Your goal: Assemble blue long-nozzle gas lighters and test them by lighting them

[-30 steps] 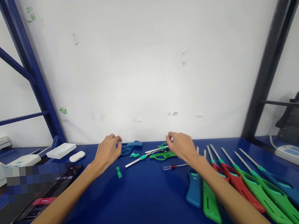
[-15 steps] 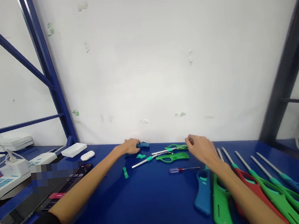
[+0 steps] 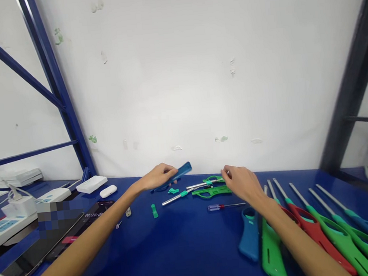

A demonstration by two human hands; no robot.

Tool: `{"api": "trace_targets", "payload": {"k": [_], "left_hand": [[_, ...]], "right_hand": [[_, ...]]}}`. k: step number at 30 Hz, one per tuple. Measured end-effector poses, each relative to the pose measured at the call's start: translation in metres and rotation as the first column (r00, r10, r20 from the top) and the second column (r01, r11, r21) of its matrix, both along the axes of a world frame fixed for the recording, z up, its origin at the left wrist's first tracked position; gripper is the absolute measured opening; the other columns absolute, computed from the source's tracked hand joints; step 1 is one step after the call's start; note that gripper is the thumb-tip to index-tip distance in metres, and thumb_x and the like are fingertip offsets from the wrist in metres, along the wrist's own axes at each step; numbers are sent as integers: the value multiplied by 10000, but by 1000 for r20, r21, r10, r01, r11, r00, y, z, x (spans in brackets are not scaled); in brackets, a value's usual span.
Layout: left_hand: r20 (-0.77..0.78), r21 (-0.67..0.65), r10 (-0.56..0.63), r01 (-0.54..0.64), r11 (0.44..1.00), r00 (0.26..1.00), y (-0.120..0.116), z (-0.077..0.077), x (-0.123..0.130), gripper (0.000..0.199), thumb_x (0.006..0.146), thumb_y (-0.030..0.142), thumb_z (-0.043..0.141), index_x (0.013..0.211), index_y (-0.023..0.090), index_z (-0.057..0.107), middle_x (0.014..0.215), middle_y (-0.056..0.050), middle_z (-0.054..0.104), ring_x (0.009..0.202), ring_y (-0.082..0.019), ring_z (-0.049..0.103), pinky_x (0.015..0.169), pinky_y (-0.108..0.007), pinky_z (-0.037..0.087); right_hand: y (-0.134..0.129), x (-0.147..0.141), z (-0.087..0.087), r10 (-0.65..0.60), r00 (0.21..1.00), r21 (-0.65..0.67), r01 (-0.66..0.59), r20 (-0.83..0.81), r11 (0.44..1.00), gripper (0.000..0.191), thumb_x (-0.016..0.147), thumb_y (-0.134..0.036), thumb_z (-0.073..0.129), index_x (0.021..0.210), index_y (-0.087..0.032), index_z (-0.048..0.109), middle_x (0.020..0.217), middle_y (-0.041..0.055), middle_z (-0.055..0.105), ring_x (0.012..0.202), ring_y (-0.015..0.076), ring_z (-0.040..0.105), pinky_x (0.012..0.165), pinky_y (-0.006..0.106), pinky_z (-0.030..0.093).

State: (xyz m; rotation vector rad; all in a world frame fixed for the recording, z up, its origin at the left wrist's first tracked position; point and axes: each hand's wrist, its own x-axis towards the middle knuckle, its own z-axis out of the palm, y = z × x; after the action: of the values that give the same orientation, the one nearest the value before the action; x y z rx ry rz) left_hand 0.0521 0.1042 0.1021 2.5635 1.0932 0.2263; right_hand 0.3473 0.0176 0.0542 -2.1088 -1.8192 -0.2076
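Observation:
My left hand [image 3: 159,176] is closed on a blue plastic casing [image 3: 184,169], whose free end points up to the right. Small teal pieces [image 3: 173,191] lie just below that hand. My right hand [image 3: 240,180] has its fingers drawn together at the right end of a green casing half [image 3: 213,191]; whatever it pinches, if anything, is too small to make out. Between the hands is a metal rod with a teal joint [image 3: 176,197]. A screwdriver [image 3: 217,207] lies in front of the green casing.
Several long-necked lighters in blue, green and red [image 3: 323,233] lie at the right. Two phones [image 3: 44,242], a white earphone case [image 3: 108,191], a white box [image 3: 91,184] and a power strip [image 3: 4,229] are at the left. A white wall stands behind.
My left hand has lifted the blue casing off the table and tilted it up. My right hand has shifted slightly left. Small parts beside my left forearm now show.

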Motion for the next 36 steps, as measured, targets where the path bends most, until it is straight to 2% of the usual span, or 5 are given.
{"api": "trace_targets", "payload": {"k": [5,10,20,26,36], "left_hand": [[1,-266,-208,201,943,978,-44,-10,9,312,1012,388,620,1217,154,637,1180,-83,672,993,-216,685,854,-402,605],[11,-351,-268,255,901,963,-60,-28,17,293,1016,386,615,1188,150,646,1137,-76,682,944,-197,689,822,-379,608],[42,-15,9,-8,1000,999,-25,-29,-6,326,1004,370,632,1258,165,627,1276,-95,640,1083,-246,662,916,-439,587],[-24,214,228,-217,952,973,-1,-39,-26,323,1009,363,625,1271,174,618,1290,-104,633,1096,-240,657,933,-449,581],[-142,339,387,-322,884,911,17,-64,-37,359,1001,368,638,1294,164,602,1296,-108,627,1105,-249,656,931,-461,580]], "right_hand": [[-2,-10,-1,59,998,35,-59,20,998,328,993,-395,631,1241,-181,632,1213,83,669,1000,209,680,855,421,587],[-3,-19,-6,129,991,44,-131,45,990,325,993,-397,630,1233,-178,634,1195,80,673,983,205,682,840,412,590],[-4,-22,-11,130,991,158,-130,15,979,306,994,-396,630,1203,-172,643,1150,70,684,940,190,686,813,393,593],[-8,-21,-9,30,998,313,-12,-53,950,292,996,-391,627,1185,-169,646,1118,64,687,907,180,684,790,378,593],[-14,-19,-1,-48,985,441,117,-166,890,277,1000,-388,622,1169,-170,648,1095,56,688,875,168,680,765,358,592]]}}
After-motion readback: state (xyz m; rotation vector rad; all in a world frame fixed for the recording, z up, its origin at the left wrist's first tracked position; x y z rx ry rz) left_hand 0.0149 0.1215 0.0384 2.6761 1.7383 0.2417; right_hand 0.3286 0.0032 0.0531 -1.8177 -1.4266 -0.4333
